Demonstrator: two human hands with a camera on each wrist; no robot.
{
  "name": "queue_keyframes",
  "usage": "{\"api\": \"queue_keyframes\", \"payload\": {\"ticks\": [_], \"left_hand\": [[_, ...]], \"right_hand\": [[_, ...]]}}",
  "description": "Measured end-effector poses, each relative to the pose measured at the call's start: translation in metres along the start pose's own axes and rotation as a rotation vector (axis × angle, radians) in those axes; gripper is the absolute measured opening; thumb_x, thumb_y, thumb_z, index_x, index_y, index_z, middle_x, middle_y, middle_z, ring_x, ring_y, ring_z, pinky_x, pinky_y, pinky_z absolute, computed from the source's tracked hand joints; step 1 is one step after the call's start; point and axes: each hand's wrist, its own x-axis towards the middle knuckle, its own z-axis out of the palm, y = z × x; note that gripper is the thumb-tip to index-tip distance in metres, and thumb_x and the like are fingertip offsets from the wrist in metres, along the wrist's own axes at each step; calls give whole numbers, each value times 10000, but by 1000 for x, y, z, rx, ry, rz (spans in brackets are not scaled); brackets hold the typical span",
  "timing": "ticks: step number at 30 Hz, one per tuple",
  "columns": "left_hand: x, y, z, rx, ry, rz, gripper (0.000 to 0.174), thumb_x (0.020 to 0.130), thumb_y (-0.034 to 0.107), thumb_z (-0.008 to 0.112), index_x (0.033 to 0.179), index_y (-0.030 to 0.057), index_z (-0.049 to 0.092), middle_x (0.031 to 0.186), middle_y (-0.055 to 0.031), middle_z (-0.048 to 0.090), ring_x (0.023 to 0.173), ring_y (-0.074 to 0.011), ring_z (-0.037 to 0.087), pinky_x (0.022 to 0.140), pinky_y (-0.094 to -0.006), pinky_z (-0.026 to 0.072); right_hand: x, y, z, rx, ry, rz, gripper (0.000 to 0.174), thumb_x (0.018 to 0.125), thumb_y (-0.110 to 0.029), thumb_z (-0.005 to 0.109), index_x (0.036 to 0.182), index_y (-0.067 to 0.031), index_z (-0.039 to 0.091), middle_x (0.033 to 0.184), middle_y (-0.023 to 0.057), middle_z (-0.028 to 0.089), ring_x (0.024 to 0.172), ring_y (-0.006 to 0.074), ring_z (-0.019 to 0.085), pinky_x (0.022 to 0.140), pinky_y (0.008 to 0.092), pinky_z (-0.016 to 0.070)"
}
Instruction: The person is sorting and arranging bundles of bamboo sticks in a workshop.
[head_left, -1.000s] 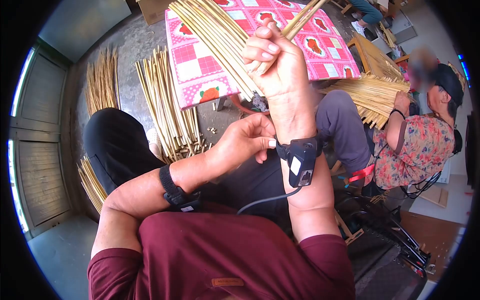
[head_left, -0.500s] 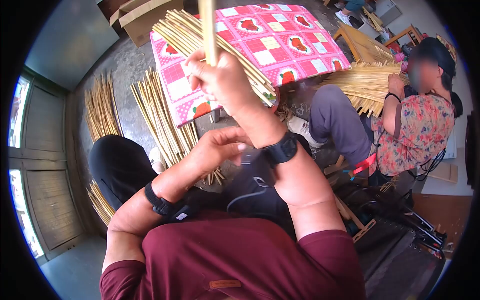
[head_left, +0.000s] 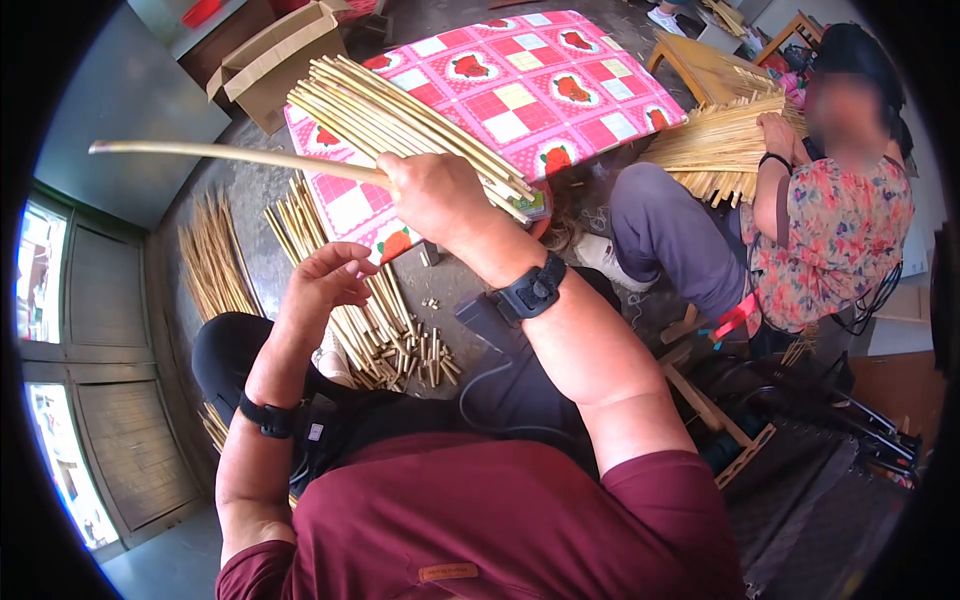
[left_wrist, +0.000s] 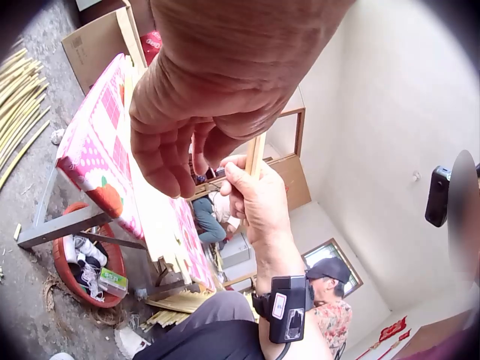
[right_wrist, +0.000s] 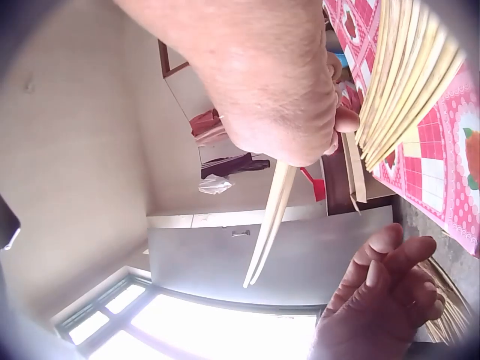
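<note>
In the head view the right hand [head_left: 435, 198] grips pale sticks [head_left: 240, 153] that point left over the floor. The right wrist view shows two stick ends [right_wrist: 271, 225] side by side below the fist [right_wrist: 270, 105]. Lower and to the left, the left hand [head_left: 322, 285] is raised with bent, loose fingers and holds nothing; in the left wrist view this hand [left_wrist: 202, 97] hangs near the table edge. A bundle of sticks [head_left: 400, 120] lies on the pink patterned table [head_left: 510, 125], beyond the right hand.
Stick piles [head_left: 215, 255] and short cut pieces [head_left: 432, 360] lie on the floor at left and below the table. A cardboard box [head_left: 275, 75] stands behind. At right another person [head_left: 840, 240] sits handling a woven stick mat [head_left: 715, 155].
The right hand has moved left and down, turning its sticks from upright to pointing left. The left hand has moved away from the right wrist, to the left.
</note>
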Motion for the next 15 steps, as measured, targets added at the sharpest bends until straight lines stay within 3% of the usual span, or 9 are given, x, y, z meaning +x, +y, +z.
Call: {"api": "queue_keyframes", "payload": {"ticks": [7,11,15], "left_hand": [[-11,19,28,97,-40,149,136,900,61,548,1014,28,614,875,-27,647,675,-69,561,645,-217,474],[-32,29,58,113,-131,152,167,922,33,521,1053,20,624,755,-10,602,614,-59,534,582,-193,457],[-47,47,90,318,-327,60,381,930,88,524,1307,69,475,698,-12,593,575,-56,521,532,-193,445]], "right_hand": [[3,-5,13,-30,-93,1,130,804,-126,519,861,-76,625,659,134,636,660,302,659,585,424,517],[0,-4,23,-49,-109,-26,146,814,-133,512,862,-74,636,691,133,651,681,303,668,593,420,525],[1,-7,29,-74,-202,-6,145,819,-128,508,854,-74,638,707,130,657,683,294,673,592,415,529]]}}
